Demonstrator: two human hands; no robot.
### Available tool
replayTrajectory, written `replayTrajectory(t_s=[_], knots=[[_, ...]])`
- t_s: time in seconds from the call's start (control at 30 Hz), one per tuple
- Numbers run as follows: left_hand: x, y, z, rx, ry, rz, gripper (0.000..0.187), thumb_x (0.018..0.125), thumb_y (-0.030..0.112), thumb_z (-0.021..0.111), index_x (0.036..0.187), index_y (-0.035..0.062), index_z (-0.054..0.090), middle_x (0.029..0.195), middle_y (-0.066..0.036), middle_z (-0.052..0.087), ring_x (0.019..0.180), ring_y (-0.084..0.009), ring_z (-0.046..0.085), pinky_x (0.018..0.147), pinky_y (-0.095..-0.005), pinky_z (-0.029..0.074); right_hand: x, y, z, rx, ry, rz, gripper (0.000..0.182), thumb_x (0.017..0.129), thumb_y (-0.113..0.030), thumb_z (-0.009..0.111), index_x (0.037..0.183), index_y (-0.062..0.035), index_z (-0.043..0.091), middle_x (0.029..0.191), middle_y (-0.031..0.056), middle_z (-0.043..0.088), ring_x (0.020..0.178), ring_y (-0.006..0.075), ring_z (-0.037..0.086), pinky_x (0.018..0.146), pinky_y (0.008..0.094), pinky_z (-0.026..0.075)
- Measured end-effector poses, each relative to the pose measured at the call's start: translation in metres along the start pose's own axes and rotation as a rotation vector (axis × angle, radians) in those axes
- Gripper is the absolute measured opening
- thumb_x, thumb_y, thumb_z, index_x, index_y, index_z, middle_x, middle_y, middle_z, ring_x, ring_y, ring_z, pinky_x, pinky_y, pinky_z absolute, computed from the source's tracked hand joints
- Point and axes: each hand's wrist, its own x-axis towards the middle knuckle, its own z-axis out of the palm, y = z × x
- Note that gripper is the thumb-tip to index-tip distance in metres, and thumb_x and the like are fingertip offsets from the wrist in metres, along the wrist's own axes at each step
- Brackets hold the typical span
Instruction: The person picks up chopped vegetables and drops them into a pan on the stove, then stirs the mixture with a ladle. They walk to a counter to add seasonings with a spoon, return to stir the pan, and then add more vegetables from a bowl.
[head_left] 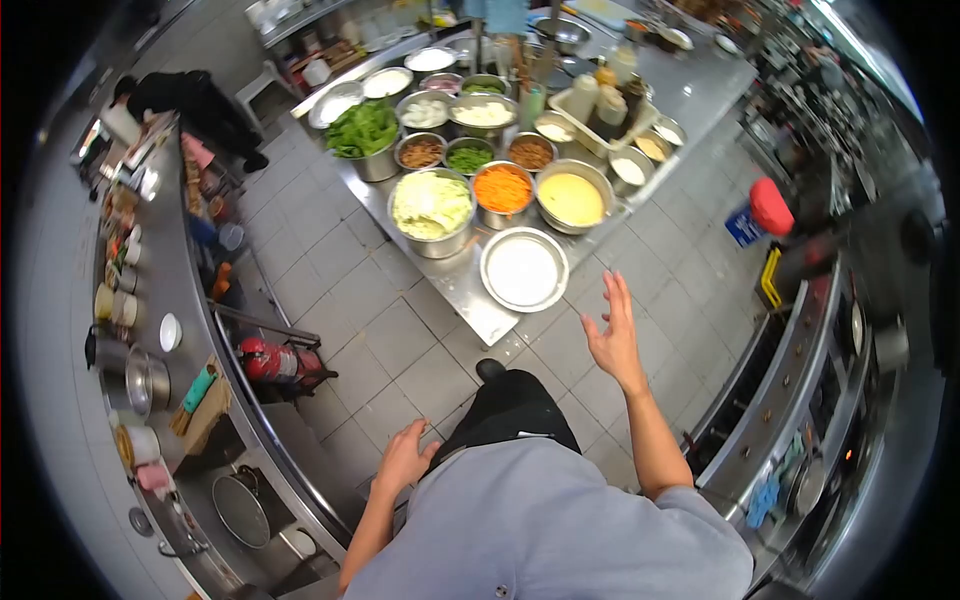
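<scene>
Head view shows empty hands, apart: the right hand (613,338), fingers spread, near the metal bowl (484,272) on the counter's (490,322) corner, frame centre; the left hand (404,455) lower down. Gripping the bowl would need closer reach.

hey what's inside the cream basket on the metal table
Pale and dark bottles stand in the basket. They hide most of its bottom; anything lying beneath them is unseen.
</scene>
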Motion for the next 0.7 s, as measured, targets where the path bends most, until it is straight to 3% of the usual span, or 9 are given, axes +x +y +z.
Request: replayTrajectory(t_s=[0.27, 0.4, 0.43, 0.47, 0.5, 0.53, 0.6, 0.67, 0.7], knots=[[0.015, -0.044, -0.024, -0.021, 0.125, -0.306, 0.049, 0.085, 0.021, 0.069, 0.127, 0.0009, 0.051, 0.119, -0.025, 0.062, 0.113, -0.042, 0.058, 0.094, -0.0455, 0.047, 0.235, -0.065, 0.066, 0.292, 0.022, -0.313, 0.073, 0.083, -0.008, 0.071, 0.147, -0.0087, 0.035, 0.149, 0.0162, 0.038, 0.115, 0.0268, 0.056, 0.082, 0.0334, 0.054], [0.021, -0.062, -0.056, -0.108, 0.2, -0.447, 0.05, 0.086, 0.021, 0.069, 0.128, 0.0013, 0.05, 0.12, -0.023, 0.062, 0.111, -0.0409, 0.06, 0.093, -0.0447, 0.048, 0.372, -0.12, 0.104, 0.36, 0.157, -0.441, 0.07, 0.083, -0.01, 0.072, 0.143, -0.0069, 0.038, 0.143, 0.0139, 0.043, 0.115, 0.0255, 0.053, 0.089, 0.0325, 0.05], [0.021, -0.061, -0.067, -0.106, 0.221, -0.488, 0.05, 0.086, 0.021, 0.069, 0.128, 0.0016, 0.05, 0.119, -0.023, 0.063, 0.11, -0.0403, 0.06, 0.092, -0.0445, 0.048, 0.416, -0.125, 0.116, 0.364, 0.17, -0.436, 0.072, 0.081, -0.016, 0.074, 0.143, -0.0051, 0.039, 0.145, 0.017, 0.042, 0.116, 0.0263, 0.052, 0.09, 0.0338, 0.049], [0.022, -0.062, -0.074, -0.109, 0.244, -0.528, 0.05, 0.086, 0.021, 0.069, 0.129, 0.0018, 0.05, 0.119, -0.022, 0.063, 0.109, -0.0397, 0.061, 0.092, -0.0444, 0.049, 0.453, -0.135, 0.125, 0.242, 0.256, -0.412, 0.076, 0.079, -0.024, 0.076, 0.141, -0.0006, 0.039, 0.145, 0.0215, 0.04, 0.12, 0.0321, 0.05, 0.098, 0.0388, 0.045], [0.023, -0.07, -0.077, -0.161, 0.269, -0.541, 0.05, 0.086, 0.021, 0.069, 0.129, 0.0019, 0.05, 0.119, -0.022, 0.063, 0.109, -0.0387, 0.061, 0.091, -0.0442, 0.049, 0.498, -0.135, 0.138, 0.087, 0.389, -0.437, 0.081, 0.078, -0.029, 0.077, 0.139, 0.0059, 0.037, 0.145, 0.0271, 0.037, 0.13, 0.0386, 0.041, 0.109, 0.0432, 0.035], [0.021, -0.084, -0.079, -0.211, 0.295, -0.549, 0.05, 0.086, 0.021, 0.07, 0.129, 0.0021, 0.05, 0.119, -0.021, 0.063, 0.108, -0.0376, 0.062, 0.09, -0.044, 0.049, 0.532, -0.144, 0.147, 0.179, 0.424, -0.379, 0.091, 0.075, -0.032, 0.079, 0.141, 0.0107, 0.032, 0.148, 0.0314, 0.03, 0.14, 0.0423, 0.027, 0.116, 0.0446, 0.022], [0.03, -0.094, -0.1, -0.321, 0.315, -0.596, 0.051, 0.086, 0.019, 0.071, 0.129, 0.0025, 0.05, 0.118, -0.018, 0.064, 0.106, -0.0332, 0.064, 0.088, -0.0424, 0.051, 0.599, -0.15, 0.17, 0.152, 0.59, -0.186, 0.113, 0.07, -0.037, 0.082, 0.144, 0.0151, 0.015, 0.149, 0.0377, 0.017, 0.144, 0.0452, 0.013, 0.119, 0.0441, 0.014], [0.037, -0.117, -0.109, -0.359, 0.33, -0.598, 0.05, 0.086, 0.018, 0.071, 0.129, 0.0027, 0.05, 0.118, -0.018, 0.064, 0.106, -0.032, 0.064, 0.087, -0.0415, 0.051, 0.655, -0.146, 0.183, 0.346, 0.695, -0.139, 0.129, 0.063, -0.035, 0.088, 0.144, 0.0164, 0.001, 0.149, 0.0383, 0.013, 0.142, 0.0466, 0.015, 0.118, 0.0459, 0.016], [0.042, -0.131, -0.119, -0.373, 0.344, -0.598, 0.05, 0.086, 0.017, 0.071, 0.129, 0.0028, 0.051, 0.118, -0.017, 0.064, 0.106, -0.0314, 0.064, 0.086, -0.041, 0.051, 0.686, -0.136, 0.192, 0.38, 0.754, -0.026, 0.13, 0.06, -0.033, 0.09, 0.142, 0.0167, 0.003, 0.147, 0.0386, 0.019, 0.14, 0.0467, 0.021, 0.117, 0.046, 0.02]])
